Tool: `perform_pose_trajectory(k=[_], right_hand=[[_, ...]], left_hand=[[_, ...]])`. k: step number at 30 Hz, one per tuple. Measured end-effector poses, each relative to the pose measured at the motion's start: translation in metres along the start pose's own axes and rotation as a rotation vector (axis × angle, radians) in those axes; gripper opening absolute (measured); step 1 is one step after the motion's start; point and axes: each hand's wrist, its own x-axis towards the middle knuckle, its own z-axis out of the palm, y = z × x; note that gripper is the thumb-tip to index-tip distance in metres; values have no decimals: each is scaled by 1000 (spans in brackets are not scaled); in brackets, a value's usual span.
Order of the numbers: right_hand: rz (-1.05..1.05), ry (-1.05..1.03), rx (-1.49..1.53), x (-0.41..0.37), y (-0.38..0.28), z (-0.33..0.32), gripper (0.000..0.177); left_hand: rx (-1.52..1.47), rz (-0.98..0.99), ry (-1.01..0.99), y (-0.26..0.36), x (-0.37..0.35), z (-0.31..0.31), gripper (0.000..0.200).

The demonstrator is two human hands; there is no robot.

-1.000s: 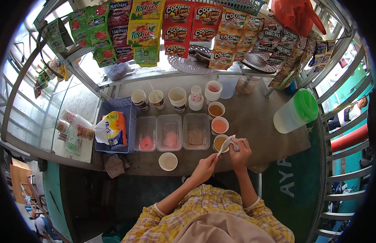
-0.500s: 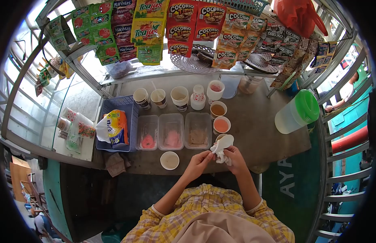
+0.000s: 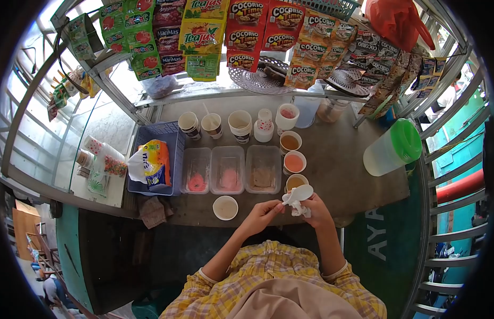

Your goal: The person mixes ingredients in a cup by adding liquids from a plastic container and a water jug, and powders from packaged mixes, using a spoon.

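Observation:
A white spoon [image 3: 302, 192] is held over the counter's front edge, its bowl pointing up and right. My left hand [image 3: 262, 217] pinches near the lower left end of its handle; the exact grip is partly hidden. Crumpled white tissue [image 3: 298, 209] is bunched against the spoon, and my right hand [image 3: 318, 212] is closed on it. Just beyond the spoon stands a paper cup of brown drink [image 3: 296, 183]. Behind it are a cup of pink-orange drink [image 3: 294, 162] and another brown one [image 3: 290, 142]. A paper cup [image 3: 225, 208] with pale contents stands left of my left hand.
Three clear plastic tubs [image 3: 228, 170] hold pink and brown powder. A blue basket [image 3: 178, 139] contains an orange pack [image 3: 157, 162]. Stacked cups [image 3: 240, 125] line the back. A green-lidded pitcher [image 3: 386, 151] stands right, and drink sachets [image 3: 204, 37] hang above.
Both hands, with the spoon and tissue, have shifted slightly right and down in the view. More of the nearest brown drink cup shows now. The camera view has shifted a little.

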Motion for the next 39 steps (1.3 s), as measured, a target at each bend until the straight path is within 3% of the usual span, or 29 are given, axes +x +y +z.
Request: perform_pose_trajectory(k=[12, 21, 39], right_hand=[[33, 34, -78, -10, -5, -2, 26], [12, -30, -113, -13, -13, 8, 36], [-146, 94, -385, -10, -22, 5, 25]], left_hand=[[4, -19, -72, -2, -3, -3, 28], [87, -5, -46, -4, -7, -1, 29], [162, 2, -5, -2, -4, 4, 26]])
